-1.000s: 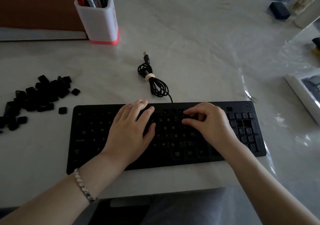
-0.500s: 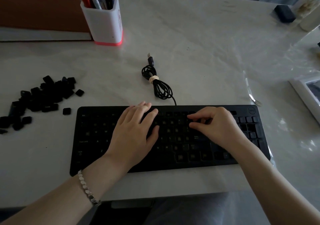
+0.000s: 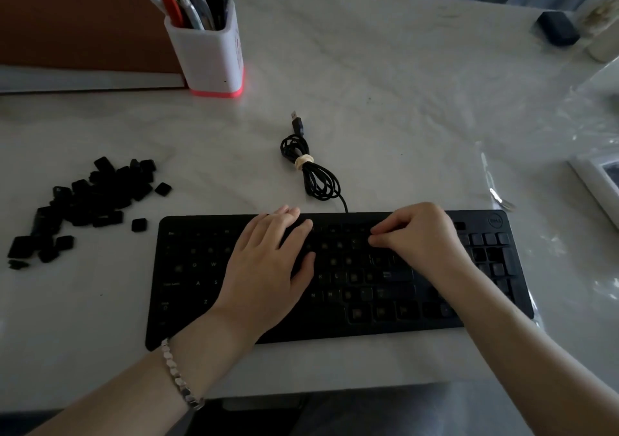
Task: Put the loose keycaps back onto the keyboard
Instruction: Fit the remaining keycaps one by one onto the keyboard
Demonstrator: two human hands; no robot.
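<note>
A black keyboard (image 3: 187, 288) lies near the table's front edge, with many keys missing and their sockets showing. A pile of loose black keycaps (image 3: 97, 197) sits on the table to its left. My left hand (image 3: 268, 268) rests flat on the keyboard's middle with straight fingers. My right hand (image 3: 415, 238) is curled over the upper rows right of centre. Its thumb and forefinger tips pinch together over a small dark keycap (image 3: 371, 236), which is hard to make out against the black keyboard.
The keyboard's coiled cable with USB plug (image 3: 311, 171) lies just behind it. A white pen holder (image 3: 214, 50) stands at the back left beside a brown board (image 3: 77, 16). A white frame (image 3: 599, 181) lies at the right edge, and a dark block (image 3: 557, 28) at the far right.
Both hands stay in nearly the same spots on the keyboard. My right hand's fingers have closed a little tighter together. The view has shifted slightly.
</note>
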